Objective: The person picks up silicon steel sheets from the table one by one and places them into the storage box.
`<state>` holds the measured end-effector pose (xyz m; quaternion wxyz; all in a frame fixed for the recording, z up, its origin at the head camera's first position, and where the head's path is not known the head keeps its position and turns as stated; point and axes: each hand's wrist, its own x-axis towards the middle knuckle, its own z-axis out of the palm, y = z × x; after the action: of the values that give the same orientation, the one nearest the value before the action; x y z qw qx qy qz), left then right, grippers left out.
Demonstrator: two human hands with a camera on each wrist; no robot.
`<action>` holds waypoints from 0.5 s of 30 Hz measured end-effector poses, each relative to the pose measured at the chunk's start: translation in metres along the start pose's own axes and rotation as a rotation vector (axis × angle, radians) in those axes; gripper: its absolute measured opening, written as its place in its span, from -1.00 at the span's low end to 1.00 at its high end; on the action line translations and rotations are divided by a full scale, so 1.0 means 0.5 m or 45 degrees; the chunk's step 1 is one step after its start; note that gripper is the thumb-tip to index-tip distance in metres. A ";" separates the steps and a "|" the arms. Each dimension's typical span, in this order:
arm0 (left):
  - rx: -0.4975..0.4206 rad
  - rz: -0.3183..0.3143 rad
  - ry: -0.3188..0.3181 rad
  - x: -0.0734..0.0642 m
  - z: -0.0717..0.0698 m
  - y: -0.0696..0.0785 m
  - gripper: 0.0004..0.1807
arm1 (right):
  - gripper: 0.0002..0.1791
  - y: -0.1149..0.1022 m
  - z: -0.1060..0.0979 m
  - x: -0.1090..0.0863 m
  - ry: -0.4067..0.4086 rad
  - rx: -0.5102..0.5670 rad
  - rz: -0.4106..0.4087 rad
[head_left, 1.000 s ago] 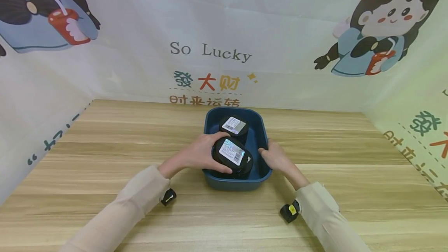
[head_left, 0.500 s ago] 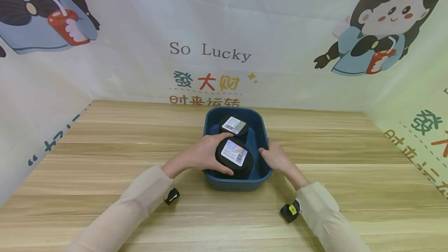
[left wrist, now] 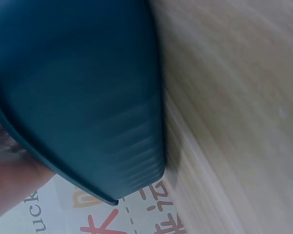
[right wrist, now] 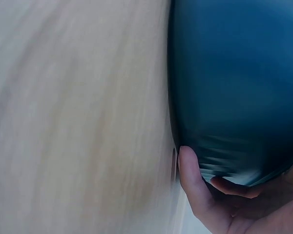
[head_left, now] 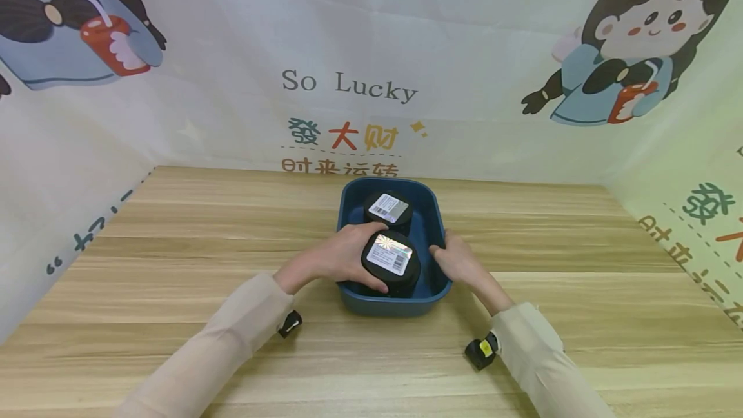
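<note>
A dark blue bin [head_left: 389,307] stands on the table in the head view. My left hand [head_left: 342,255] reaches over its left rim and grips a round black container [head_left: 390,257] by the sides, thumb in front. A white barcode label faces up from its lid. This container sits in the near half of the bin, atop another black one that it mostly hides. Behind it is a further black container [head_left: 387,207], also labelled. My right hand [head_left: 455,262] holds the bin's right rim; in the right wrist view its fingers [right wrist: 193,180] lie along the outer wall.
The wood-grain table [head_left: 551,237] extends to both sides of the bin. Behind it rises a white printed cloth [head_left: 476,115], with similar cloth along the left and right sides. Each sleeve has a small black camera at the wrist.
My left hand has shifted slightly right and nearer, sliding the upper black container from an offset position into line over the one beneath. The right hand and bin stay in place.
</note>
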<state>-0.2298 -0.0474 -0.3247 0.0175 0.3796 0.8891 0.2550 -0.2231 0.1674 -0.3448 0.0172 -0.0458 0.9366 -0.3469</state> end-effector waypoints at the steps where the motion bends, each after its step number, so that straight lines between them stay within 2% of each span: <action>1: 0.000 -0.003 -0.004 0.001 0.001 0.000 -0.03 | -0.61 0.000 0.000 0.000 0.001 -0.001 -0.001; 15: 0.004 -0.065 -0.055 0.009 0.005 0.001 0.00 | -0.62 0.001 0.000 0.000 -0.008 0.020 0.010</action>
<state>-0.2320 -0.0428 -0.3260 0.0425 0.3621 0.8984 0.2448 -0.2233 0.1677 -0.3453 0.0218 -0.0431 0.9340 -0.3540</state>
